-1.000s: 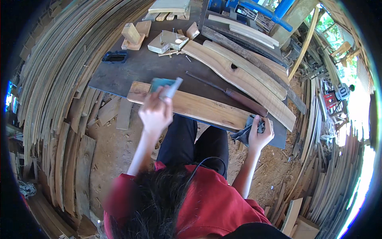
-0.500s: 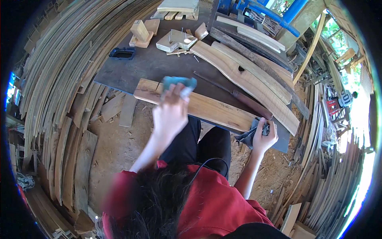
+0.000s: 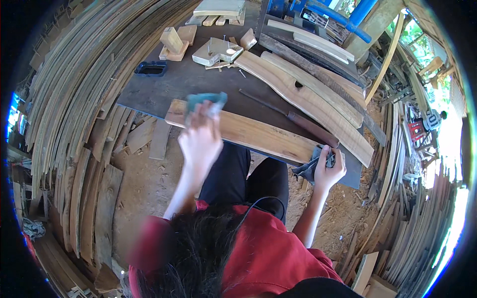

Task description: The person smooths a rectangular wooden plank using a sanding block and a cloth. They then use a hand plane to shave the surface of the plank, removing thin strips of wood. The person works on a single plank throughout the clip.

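My left hand [image 3: 200,141] is closed on a blurred teal pad [image 3: 206,97] with a pale part, over the left part of a long wooden board [image 3: 263,141] lying along the near edge of the dark bench [image 3: 159,89]. My right hand [image 3: 329,170] grips a dark grey cloth [image 3: 312,165] at the board's right end. Just beyond that end lies a tool with a reddish-brown handle and a long thin dark shaft [image 3: 307,124], probably metal.
Shaped planks [image 3: 293,92], wood blocks [image 3: 171,42] with nails standing in one piece, and a black plastic tray [image 3: 149,69] lie on the bench. Blue machinery [image 3: 357,20] stands behind. Stacked boards [image 3: 69,134] line the left, more [image 3: 422,228] the right.
My left hand with the teal pad moved right along the board, then back left. My right hand stays at the board's right end. The whole view shifted slightly.
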Demonstrator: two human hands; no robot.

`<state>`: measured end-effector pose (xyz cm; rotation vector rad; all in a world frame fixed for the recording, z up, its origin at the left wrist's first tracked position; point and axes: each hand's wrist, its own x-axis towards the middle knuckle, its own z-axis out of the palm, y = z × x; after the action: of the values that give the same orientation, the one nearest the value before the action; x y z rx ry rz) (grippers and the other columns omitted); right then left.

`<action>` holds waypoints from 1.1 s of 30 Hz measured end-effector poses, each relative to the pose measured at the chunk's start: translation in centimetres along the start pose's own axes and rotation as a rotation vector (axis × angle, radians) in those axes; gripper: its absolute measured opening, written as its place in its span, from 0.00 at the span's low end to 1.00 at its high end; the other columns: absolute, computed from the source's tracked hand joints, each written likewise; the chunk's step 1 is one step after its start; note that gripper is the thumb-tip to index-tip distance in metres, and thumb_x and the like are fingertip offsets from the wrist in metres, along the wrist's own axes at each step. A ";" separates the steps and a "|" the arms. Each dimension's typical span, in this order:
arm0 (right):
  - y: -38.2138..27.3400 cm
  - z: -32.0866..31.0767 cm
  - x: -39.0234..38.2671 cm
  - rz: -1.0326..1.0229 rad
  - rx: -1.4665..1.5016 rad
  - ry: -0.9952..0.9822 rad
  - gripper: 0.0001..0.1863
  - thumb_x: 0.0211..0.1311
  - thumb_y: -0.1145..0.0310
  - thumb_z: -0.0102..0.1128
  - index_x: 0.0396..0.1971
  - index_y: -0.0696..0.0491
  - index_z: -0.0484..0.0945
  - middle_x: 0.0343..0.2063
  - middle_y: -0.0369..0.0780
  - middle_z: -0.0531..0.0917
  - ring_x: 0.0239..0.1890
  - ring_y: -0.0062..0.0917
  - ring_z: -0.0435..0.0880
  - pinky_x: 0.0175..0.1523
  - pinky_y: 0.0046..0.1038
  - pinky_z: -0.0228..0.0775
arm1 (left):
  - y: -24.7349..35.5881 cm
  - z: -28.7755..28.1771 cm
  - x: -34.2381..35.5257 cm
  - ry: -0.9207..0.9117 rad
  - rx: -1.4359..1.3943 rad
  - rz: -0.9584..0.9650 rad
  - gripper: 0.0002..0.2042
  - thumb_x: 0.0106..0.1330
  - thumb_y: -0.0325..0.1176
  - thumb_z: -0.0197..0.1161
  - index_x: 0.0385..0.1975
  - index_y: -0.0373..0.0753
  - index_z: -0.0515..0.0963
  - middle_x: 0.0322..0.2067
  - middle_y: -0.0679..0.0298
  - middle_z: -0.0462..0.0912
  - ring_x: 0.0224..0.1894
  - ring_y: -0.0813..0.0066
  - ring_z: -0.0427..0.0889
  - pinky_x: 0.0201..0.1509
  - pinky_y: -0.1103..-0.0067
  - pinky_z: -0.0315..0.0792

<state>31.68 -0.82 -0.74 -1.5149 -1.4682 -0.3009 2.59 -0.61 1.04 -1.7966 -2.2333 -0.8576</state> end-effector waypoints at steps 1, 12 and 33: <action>0.0 0.0 0.0 -0.022 -0.008 0.001 0.11 0.57 0.67 0.61 0.22 0.59 0.75 0.17 0.44 0.76 0.19 0.34 0.75 0.28 0.29 0.66 | 0.8 0.6 -1.5 0.030 -0.015 0.132 0.14 0.67 0.36 0.49 0.44 0.36 0.77 0.49 0.57 0.79 0.51 0.65 0.79 0.47 0.71 0.77; 0.2 -0.2 -0.1 0.014 -0.009 0.001 0.09 0.53 0.65 0.63 0.23 0.55 0.78 0.18 0.43 0.79 0.20 0.36 0.78 0.28 0.31 0.67 | -4.4 0.0 2.1 0.058 0.031 -0.221 0.16 0.68 0.33 0.45 0.50 0.33 0.74 0.53 0.50 0.74 0.54 0.52 0.75 0.48 0.68 0.78; 0.1 0.0 0.1 -0.001 0.006 -0.007 0.09 0.54 0.66 0.63 0.23 0.57 0.77 0.20 0.43 0.79 0.21 0.35 0.78 0.29 0.30 0.68 | 2.9 1.4 -3.1 0.012 -0.137 0.068 0.16 0.69 0.36 0.45 0.49 0.39 0.76 0.52 0.56 0.77 0.52 0.58 0.78 0.54 0.67 0.73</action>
<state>31.75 -0.72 -0.76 -1.5115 -1.4743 -0.2916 6.49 -2.14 -0.49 -1.9081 -2.1397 -1.0284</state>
